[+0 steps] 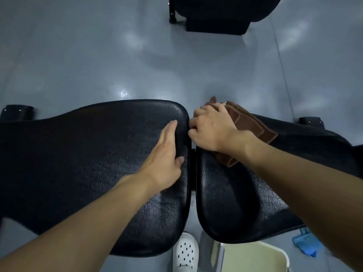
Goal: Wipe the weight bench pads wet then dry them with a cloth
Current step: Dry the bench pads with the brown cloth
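Black textured vinyl is filling most of the view: a person is leaning over a weight bench whose two pads are stretching left to right in front of them. The larger left pad (pixel 88 163) and the right pad (pixel 235 203) are meeting at a narrow gap (pixel 193 173) that is running straight away from the person. The left hand (pixel 169 150) is lying flat and relaxed on the left pad, fingers straight and pointing away, thumb resting just beside the gap. It is holding nothing and seems to be bracing. The right hand (pixel 212 128) is sitting just across the gap at the far inner corner of the right pad, fingers curled and gripping a folded brown cloth (pixel 253 126), pressing it onto the vinyl. The cloth is trailing out from under the palm, slanting to the right and towards the person. So the unwiped length of the right pad is lying to the right of the working hand, and the right arm is the nearer one to it. Whether the cloth is damp or dry is not showing, though the left pad is catching a faint sheen. Both pads are running out of the picture at the sides, and the right forearm is covering part of the right pad. Below the bench, a white perforated shoe (pixel 185 252), a cream container (pixel 253 258) and a crumpled blue item (pixel 304 244) are peeking out, the last too blurred to identify.
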`<state>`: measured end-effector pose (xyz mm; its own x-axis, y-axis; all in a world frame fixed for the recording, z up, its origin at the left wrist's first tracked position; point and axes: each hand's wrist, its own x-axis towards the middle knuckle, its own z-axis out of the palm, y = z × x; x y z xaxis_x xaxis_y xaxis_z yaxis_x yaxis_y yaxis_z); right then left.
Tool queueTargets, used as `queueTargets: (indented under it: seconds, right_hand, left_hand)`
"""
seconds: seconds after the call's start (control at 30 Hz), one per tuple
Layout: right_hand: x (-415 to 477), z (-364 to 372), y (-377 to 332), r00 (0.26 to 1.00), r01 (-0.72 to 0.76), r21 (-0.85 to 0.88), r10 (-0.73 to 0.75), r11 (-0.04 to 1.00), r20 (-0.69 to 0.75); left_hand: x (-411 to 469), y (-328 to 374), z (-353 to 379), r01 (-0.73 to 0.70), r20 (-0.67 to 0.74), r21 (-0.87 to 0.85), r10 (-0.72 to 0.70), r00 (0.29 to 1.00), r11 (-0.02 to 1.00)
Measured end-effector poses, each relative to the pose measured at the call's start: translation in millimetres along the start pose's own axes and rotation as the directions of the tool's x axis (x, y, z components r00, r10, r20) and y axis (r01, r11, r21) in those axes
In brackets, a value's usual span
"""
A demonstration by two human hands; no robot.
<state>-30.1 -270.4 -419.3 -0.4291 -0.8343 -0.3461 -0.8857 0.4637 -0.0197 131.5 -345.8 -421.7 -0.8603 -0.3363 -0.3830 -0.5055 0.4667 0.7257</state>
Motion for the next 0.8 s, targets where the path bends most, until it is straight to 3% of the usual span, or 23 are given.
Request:
queueTargets:
  seconds: [0.13,0.3,0.4,0.5,0.67,0.8]
  right_hand:
    - [-3,-7,10,0.994,0.104,-0.007,-0.103,0.995,0.037]
    - [21,-6,16,0.992,-0.113,0.121,0.105,0.986,0.065]
    - [30,-8,5,0.968,-0.196,0.035,0.188,0.980,0.164]
    - [20,-12,-5,0.983,-0.137,0.009,0.135,0.991,0.122]
    - [-31,3,-24,0.994,0.104,-0.110,-0.107,0.988,-0.021]
    - [-40,17,-29,0.989,0.076,-0.057,-0.082,0.996,-0.120]
  left_hand:
    - [-6,-8,-1,-0.031,-0.010,-0.014,0.031,0.999,0.999]
    - [-11,-16,6,-0.072,-0.017,0.051,0.072,0.997,0.996]
    - [-21,-21,10,-0.079,0.004,0.069,0.079,0.997,0.994]
    - [-29,-23,10,-0.089,-0.002,0.095,0.090,0.996,0.992]
    - [-41,-28,13,-0.101,0.060,0.159,0.092,0.994,0.982]
    - [-41,-34,17,-0.160,0.084,0.276,0.142,0.986,0.948]
